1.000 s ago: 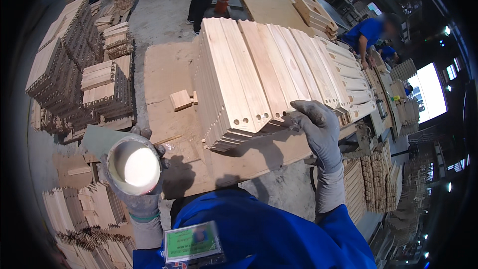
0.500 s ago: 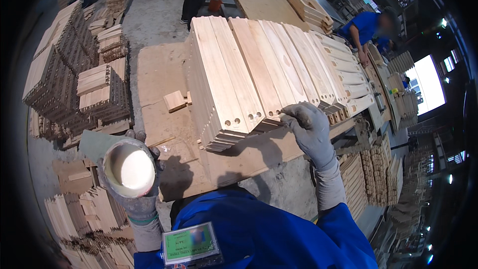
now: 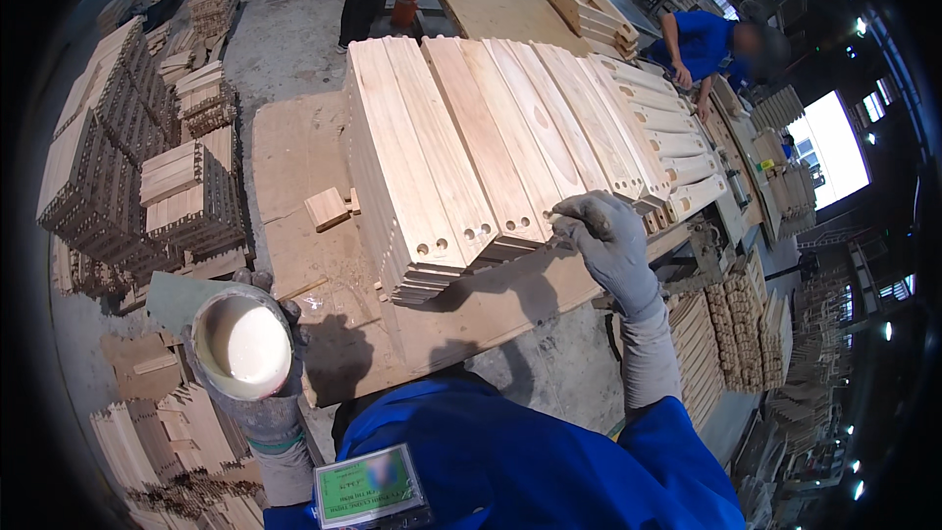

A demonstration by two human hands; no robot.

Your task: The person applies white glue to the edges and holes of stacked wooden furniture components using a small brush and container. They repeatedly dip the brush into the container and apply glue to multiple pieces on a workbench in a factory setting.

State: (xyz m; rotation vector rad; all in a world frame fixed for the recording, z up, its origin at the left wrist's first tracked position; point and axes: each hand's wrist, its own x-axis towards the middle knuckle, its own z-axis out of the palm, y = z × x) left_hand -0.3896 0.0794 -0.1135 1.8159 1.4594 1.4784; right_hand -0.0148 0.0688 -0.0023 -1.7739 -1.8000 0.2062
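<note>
My left hand (image 3: 273, 420), gloved, is wrapped around a round cup (image 3: 218, 326) of cream-white liquid (image 3: 259, 351). A grey-green sheet (image 3: 175, 298) sticks out beside the cup; what holds it is hidden. My right hand (image 3: 613, 243), in a grey glove, is closed with thumb and forefinger pinched at the near ends of a stack of pale wooden boards (image 3: 471, 142). Round holes show in pairs along these ends. Whatever the right fingertips hold is too small to make out.
The boards lie on a cardboard-covered table (image 3: 294, 152), with a small wood block (image 3: 325, 208) to their left. Stacked wooden parts (image 3: 116, 172) stand at the left, more (image 3: 731, 339) at the lower right. A co-worker in blue (image 3: 702, 44) bends over a bench at the far right.
My right hand has moved rightward along the board ends to another hole. The view has shifted, so the boards sit farther left. My left hand still holds the cup.
</note>
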